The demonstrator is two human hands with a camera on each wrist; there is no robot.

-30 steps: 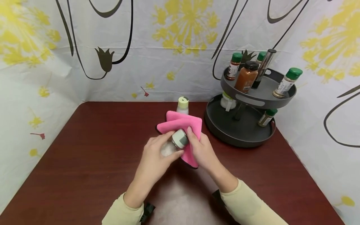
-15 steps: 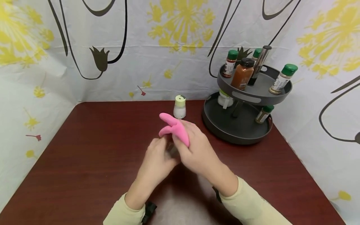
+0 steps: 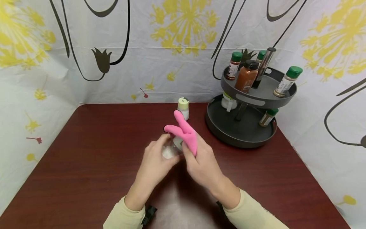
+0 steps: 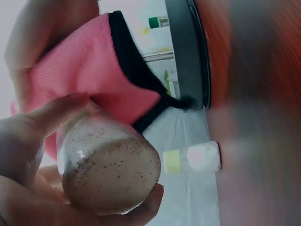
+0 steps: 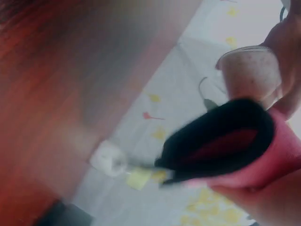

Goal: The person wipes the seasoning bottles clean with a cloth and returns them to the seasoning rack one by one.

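My left hand (image 3: 155, 159) grips a small clear glass shaker (image 4: 113, 174) by its body, its base facing the left wrist camera. White grains show through the glass. My right hand (image 3: 204, 167) holds a folded pink cloth (image 3: 188, 136) with a black edge, pressed around the shaker's capped end. The grey-green cap is mostly hidden by cloth and fingers. In the right wrist view the cloth's black border (image 5: 254, 113) loops in front of the shaker. Both hands are raised over the dark red table (image 3: 85, 159).
A second shaker (image 3: 183, 106) with a pale yellow cap and white contents stands at the table's back edge, just beyond the cloth. A dark two-tier round rack (image 3: 243, 141) with several spice bottles occupies the back right. A patterned sheet (image 3: 128, 86) hangs behind.
The cloth was spread flatter behind the shaker and is now folded up in my right hand. That hand has turned over around the cap, while the left keeps its hold on the shaker.
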